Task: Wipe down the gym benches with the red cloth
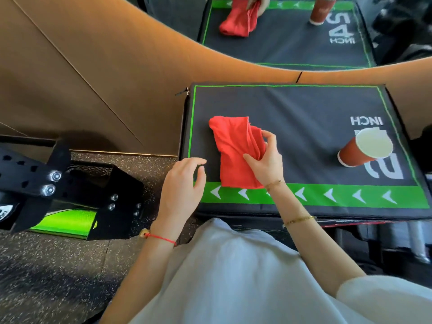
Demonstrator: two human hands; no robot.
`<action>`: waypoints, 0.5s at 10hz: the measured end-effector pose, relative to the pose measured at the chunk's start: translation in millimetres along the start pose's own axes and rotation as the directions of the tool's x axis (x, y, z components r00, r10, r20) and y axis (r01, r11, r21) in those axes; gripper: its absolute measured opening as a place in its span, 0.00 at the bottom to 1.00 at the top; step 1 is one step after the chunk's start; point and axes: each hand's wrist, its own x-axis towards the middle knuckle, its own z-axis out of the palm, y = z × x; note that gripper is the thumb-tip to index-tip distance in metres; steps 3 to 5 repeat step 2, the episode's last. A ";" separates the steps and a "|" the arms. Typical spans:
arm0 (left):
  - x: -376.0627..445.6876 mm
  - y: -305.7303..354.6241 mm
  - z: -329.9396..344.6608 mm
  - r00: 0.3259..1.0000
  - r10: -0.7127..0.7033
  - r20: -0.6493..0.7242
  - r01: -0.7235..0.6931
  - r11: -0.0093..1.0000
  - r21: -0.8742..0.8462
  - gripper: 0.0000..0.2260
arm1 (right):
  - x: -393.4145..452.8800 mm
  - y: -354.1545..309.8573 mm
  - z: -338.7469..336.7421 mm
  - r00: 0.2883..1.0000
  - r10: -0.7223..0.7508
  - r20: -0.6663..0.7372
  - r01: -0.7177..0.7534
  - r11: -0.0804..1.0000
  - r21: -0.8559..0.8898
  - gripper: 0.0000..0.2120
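The red cloth (pixel 236 150) lies folded on the black padded box (pixel 308 108), which has green edging and a green arrow strip along its near side. My right hand (pixel 266 160) pinches the cloth's bunched right edge between thumb and fingers. At the box's near left corner, beside the cloth, my left hand (pixel 184 183) hovers with fingers spread and holds nothing.
A red paper cup (pixel 360 150) stands on the right part of the box top. A mirror (pixel 292 50) above the tan wall repeats the scene. Black metal gym equipment (pixel 58 183) sits on the speckled floor to the left.
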 end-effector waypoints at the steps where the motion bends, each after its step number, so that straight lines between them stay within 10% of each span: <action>1: 5.0 -3.0 1.8 0.998 0.050 0.036 -0.049 0.999 -0.006 0.09 | -6.0 0.2 1.2 0.997 -0.059 -0.053 0.054 0.993 -0.101 0.30; 5: 7.4 -5.9 -1.1 0.995 0.089 0.052 -0.088 0.996 -0.016 0.10 | -15.0 -4.0 -3.4 0.982 -0.142 -0.122 0.107 0.960 -0.259 0.30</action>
